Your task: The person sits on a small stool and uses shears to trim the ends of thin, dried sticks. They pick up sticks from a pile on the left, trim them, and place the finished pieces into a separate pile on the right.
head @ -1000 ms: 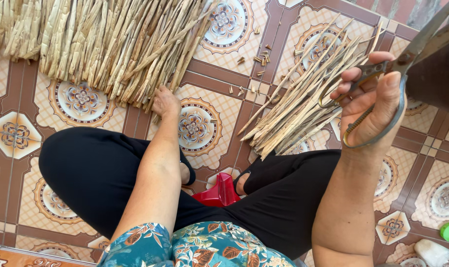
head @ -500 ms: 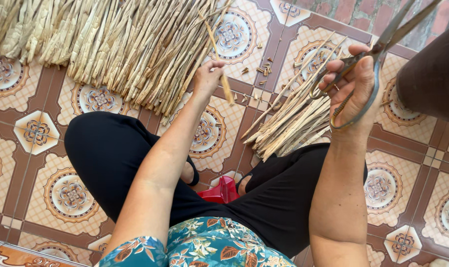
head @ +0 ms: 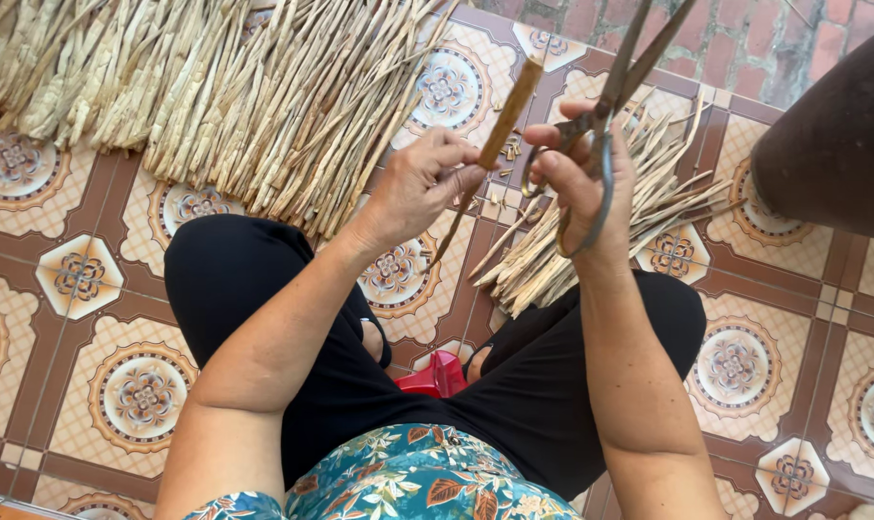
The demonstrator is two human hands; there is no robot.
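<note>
**Stalk raised between both hands, scissors beside its upper end**

The left hand point(head: 420, 183) pinches a single dry stalk point(head: 500, 130) between thumb and fingertips, closed on its middle. The stalk's long axis runs on a slant, its thick brown upper end pointing up and away from the person, its thin lower end trailing down toward the black-trousered knees. The right hand point(head: 583, 183) lies just right of the stalk, fingers through the loops of a pair of old metal scissors point(head: 622, 72) and closed on them; the blades point up and away, nearly parallel to the stalk and slightly parted. The right hand is the nearer one to the stalk's upper end, with the blades just beside it but not touching.

Left of the stalk and beyond it, a broad heap of long stalks point(head: 216, 87) lies fanned over the patterned tile floor point(head: 81, 279). Right of the stalk, under the right hand, a smaller pile of cut pieces point(head: 639, 217) lies on the tiles. A dark rounded object point(head: 836, 144) sits well right of the stalk.

Compared with half a second ago, the left hand has lifted away from the heap and come in toward the scissors, now carrying the stalk up high, and the two hands sit much closer together.
</note>
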